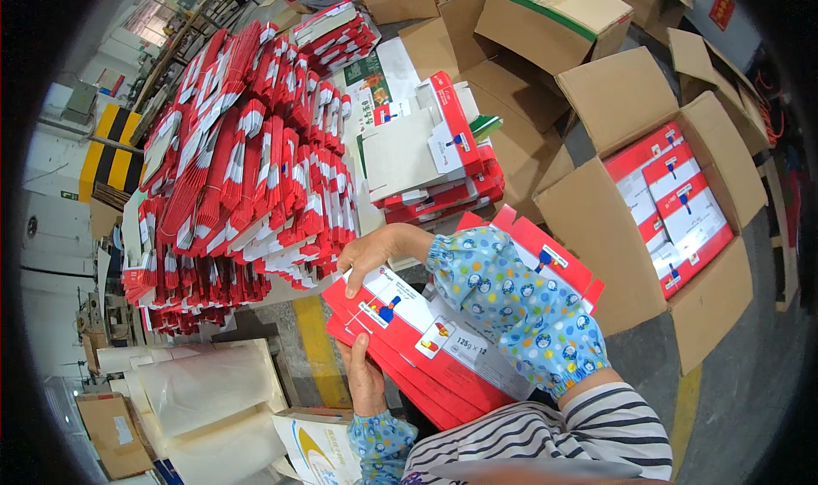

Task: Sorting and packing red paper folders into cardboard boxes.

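Note:
A fanned stack of flat red-and-white cartons [460, 349] rests against my lap, printed side up. My left hand [365, 376] is closed on the stack's left edge, its thumb up against the red border and its other fingers partly hidden. My right hand [372, 253] reaches across to the far left corner of the top carton. One finger presses down on that corner, and the hand is closed on the edge there. Beyond my right sleeve, more red carton flaps [554, 264] stick out.
A tall heap of bundled flat red cartons [247, 161] stands at left. Ahead lies a smaller carton pile [409, 149]. At right, an open brown box [609, 229] holds red-and-white cartons. Other brown boxes [545, 17] stand behind. Large pale sheets [204, 391] lean at lower left.

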### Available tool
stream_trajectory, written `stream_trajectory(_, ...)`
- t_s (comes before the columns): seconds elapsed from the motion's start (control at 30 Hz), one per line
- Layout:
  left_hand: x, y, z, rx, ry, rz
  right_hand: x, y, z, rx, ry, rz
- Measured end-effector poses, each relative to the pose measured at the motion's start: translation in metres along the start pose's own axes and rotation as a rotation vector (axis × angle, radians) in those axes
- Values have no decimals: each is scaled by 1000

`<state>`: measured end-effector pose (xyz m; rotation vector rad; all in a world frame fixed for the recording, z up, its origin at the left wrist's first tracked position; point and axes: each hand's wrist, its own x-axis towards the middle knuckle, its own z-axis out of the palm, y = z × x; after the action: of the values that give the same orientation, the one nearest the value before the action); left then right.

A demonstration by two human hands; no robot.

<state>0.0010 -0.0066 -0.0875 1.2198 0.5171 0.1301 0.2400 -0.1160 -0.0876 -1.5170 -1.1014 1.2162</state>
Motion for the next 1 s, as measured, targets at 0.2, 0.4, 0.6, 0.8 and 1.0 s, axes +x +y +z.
stream_trajectory(0.2, 5, -6, -3, -3, 59, 54, 0, -3, -21, -339, 169, 1)
stream_trajectory(0.4, -3, 2, 10, 13, 106, 64, -98, 130, -136, -198, 1458, 117)
stream_trajectory(0.6, -1, 3, 11, 47, 102, 80, -155, 232, -157, 3, 1608, 439)
stream_trajectory(0.8, 2, 3, 4, 61, 126, 81, -124, 246, -157, 162, 1444, 585)
stream_trajectory(1.0, 3, 4, 8, 85, 135, 47, -121, 257, -165, 303, 1301, 836)
